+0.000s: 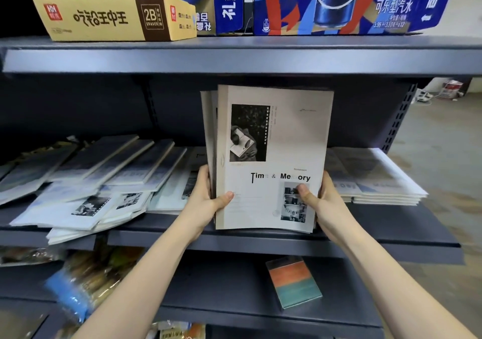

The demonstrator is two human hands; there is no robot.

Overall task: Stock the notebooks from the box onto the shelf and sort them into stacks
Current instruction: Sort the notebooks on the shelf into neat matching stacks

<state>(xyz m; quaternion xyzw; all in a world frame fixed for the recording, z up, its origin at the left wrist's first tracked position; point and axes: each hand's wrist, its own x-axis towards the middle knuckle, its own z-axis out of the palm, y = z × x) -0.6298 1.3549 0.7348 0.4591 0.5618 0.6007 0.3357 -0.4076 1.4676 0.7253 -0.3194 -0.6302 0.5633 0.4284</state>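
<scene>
Around and behind the two hands stands a dark grey shelving unit (234,60). Its middle board (391,223) runs just under the grip. Above the grip, on the top board, sit blue soda cartons (339,4). A tan eraser box (114,17) sits up and to the left of them.

Left of the grip, a loose spread of notebooks (91,182) lies flat on the middle board, overlapping and fanned at different angles. Its nearest covers reach in behind the left wrist.

Between the hands is a bundle of notebooks (273,142), held upright and facing the camera. The front cover is pale, with a dark photo and the words "Time & Memory". A few more spines show fanned at its left edge. The bundle's bottom edge is down at the middle board, but I cannot tell if it touches.

Right of the grip, just past the fingers, a neat stack of notebooks (378,179) lies flat on the same board.

Below the grip, on the lower board, are packaged snacks (78,281) to the left and a small striped booklet (293,281) nearly straight down.

The left hand (206,200) clasps the bundle's lower left edge, thumb on the cover and fingers wrapped behind. The right hand (326,203) does the same on the lower right edge, its thumb pressed on the small photos.
</scene>
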